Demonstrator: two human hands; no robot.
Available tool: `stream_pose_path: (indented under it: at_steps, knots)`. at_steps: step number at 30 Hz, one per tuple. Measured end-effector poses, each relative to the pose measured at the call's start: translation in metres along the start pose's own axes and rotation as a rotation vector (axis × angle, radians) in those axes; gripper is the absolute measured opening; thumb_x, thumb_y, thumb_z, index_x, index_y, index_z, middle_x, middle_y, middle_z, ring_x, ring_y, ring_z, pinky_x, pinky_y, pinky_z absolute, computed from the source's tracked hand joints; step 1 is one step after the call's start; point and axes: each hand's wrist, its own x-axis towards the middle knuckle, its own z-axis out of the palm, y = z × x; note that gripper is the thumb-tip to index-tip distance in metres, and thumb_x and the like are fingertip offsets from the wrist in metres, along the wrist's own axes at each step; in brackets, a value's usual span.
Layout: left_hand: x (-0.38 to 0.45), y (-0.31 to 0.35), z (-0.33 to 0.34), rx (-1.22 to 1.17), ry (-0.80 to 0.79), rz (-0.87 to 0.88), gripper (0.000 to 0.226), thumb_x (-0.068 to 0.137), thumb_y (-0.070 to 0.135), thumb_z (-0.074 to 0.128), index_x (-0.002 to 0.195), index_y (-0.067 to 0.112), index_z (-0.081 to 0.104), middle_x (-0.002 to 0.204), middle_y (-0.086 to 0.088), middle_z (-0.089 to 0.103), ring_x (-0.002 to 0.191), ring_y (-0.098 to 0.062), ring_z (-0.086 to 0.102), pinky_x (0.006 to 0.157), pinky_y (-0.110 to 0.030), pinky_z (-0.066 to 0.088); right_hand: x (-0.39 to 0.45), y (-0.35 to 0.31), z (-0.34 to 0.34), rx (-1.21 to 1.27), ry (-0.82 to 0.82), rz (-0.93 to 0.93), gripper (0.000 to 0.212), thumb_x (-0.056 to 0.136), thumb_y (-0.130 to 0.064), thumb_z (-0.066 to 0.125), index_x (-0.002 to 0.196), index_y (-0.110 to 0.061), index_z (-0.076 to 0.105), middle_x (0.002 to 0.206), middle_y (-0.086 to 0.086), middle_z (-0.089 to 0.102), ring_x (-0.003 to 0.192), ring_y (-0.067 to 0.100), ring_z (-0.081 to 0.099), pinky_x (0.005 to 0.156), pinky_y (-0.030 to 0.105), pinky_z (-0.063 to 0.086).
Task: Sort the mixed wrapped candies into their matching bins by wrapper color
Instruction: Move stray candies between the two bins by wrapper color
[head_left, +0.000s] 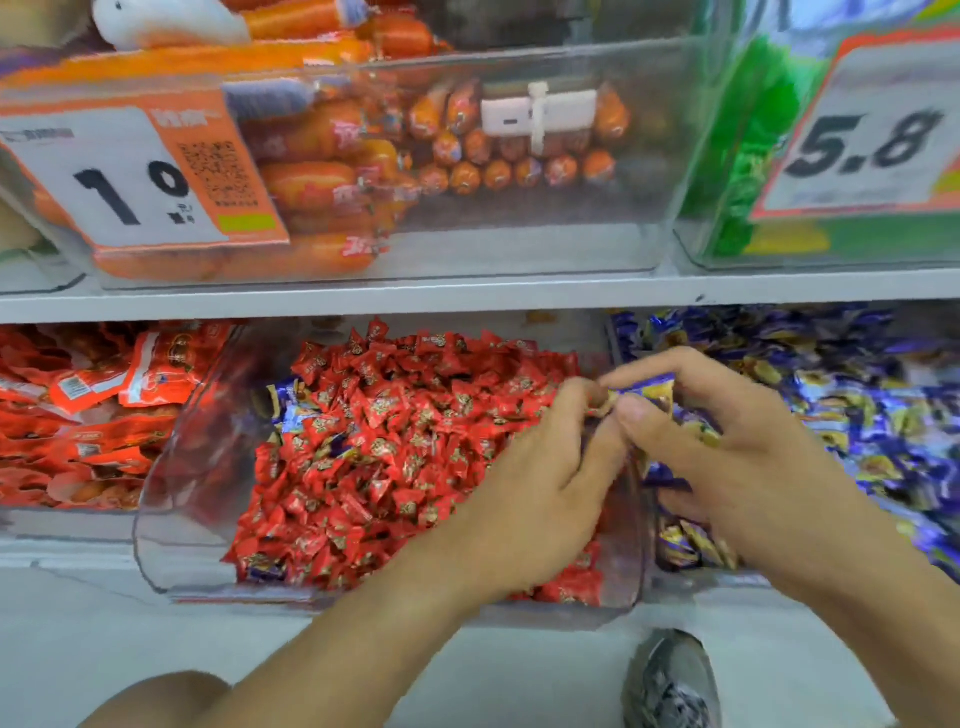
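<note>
1. My left hand (540, 467) and right hand (727, 441) meet above the wall between two clear bins, fingertips together on one blue-and-gold candy (647, 389). My right forefinger and thumb pinch it. My left fingers are curled against its other end, but I cannot tell if they truly grip it.
2. Under my left hand is the red candy bin (171, 519), tilted toward me and heaped with red wrapped candies (384, 447). A few stray blue candies (291, 410) lie among them near the left side, and another sits at the front edge.
3. Under my right hand is the blue candy bin (701, 577), full of blue-and-gold wrapped candies (857, 395).
4. Left of the red bin lie orange-red snack packs (78, 415); their print is too blurred to read.
5. On the shelf (467, 296) above, a clear bin holds orange sausages (322, 182), with a price card (130, 176) showing "10" and a QR code.
6. Further right, a second price card (872, 150) reads "5.8", in front of green packaging.
7. My grey shoe (672, 680) shows on the floor below.
</note>
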Motion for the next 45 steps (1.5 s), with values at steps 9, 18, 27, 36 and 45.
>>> stream_pose_path:
  at_steps: [9,18,27,36,45]
  knots:
    - [0.032,0.039,0.031,0.340,0.046,0.171,0.031,0.099,0.017,0.048,0.130,0.023,0.047,0.114,0.000,0.041,0.090,-0.012,0.050,0.083,-0.024,0.040,0.008,0.037,-0.088,-0.190,0.240,0.003,0.030,0.097,-0.012,0.057,0.096,-0.039,0.070,0.065,0.005,0.054,0.060,0.025,0.043,0.054,0.032,0.035]
    - [0.020,0.005,-0.013,0.525,0.144,0.199,0.037,0.091,0.031,0.057,0.128,0.026,0.055,0.117,0.005,0.053,0.115,-0.010,0.045,0.102,-0.026,0.031,0.023,0.035,-0.081,-0.284,0.237,-0.101,0.053,0.088,0.004,0.049,0.107,-0.043,0.064,0.088,0.001,0.067,0.067,0.008,0.058,0.062,0.024,0.044]
    - [-0.077,-0.065,-0.114,0.689,0.481,-0.567,0.034,0.089,0.037,0.061,0.114,0.014,0.059,0.106,-0.008,0.063,0.100,-0.030,0.061,0.082,-0.037,0.046,0.030,0.018,0.060,-0.693,-0.238,-0.550,0.036,0.087,-0.009,0.056,0.120,-0.025,0.061,0.116,-0.013,0.055,0.114,-0.002,0.051,0.100,0.015,0.036]
    - [-0.097,-0.094,-0.133,0.638,0.411,-0.711,0.068,0.088,0.047,0.063,0.134,0.014,0.026,0.120,-0.013,0.059,0.113,-0.033,0.057,0.078,-0.034,0.040,0.184,0.007,0.215,-1.153,-0.775,-0.459,0.087,0.065,-0.049,0.088,0.140,-0.022,0.052,0.144,0.006,0.050,0.136,0.023,0.042,0.112,0.028,0.033]
    - [-0.094,-0.104,-0.147,0.377,0.339,-0.656,0.083,0.084,0.046,0.068,0.140,0.013,0.018,0.116,-0.006,0.064,0.112,-0.025,0.060,0.091,-0.033,0.046,0.222,0.018,0.237,-1.305,-0.986,-0.232,0.073,0.043,-0.053,0.095,0.106,-0.040,0.060,0.106,-0.017,0.064,0.096,0.010,0.062,0.089,0.030,0.053]
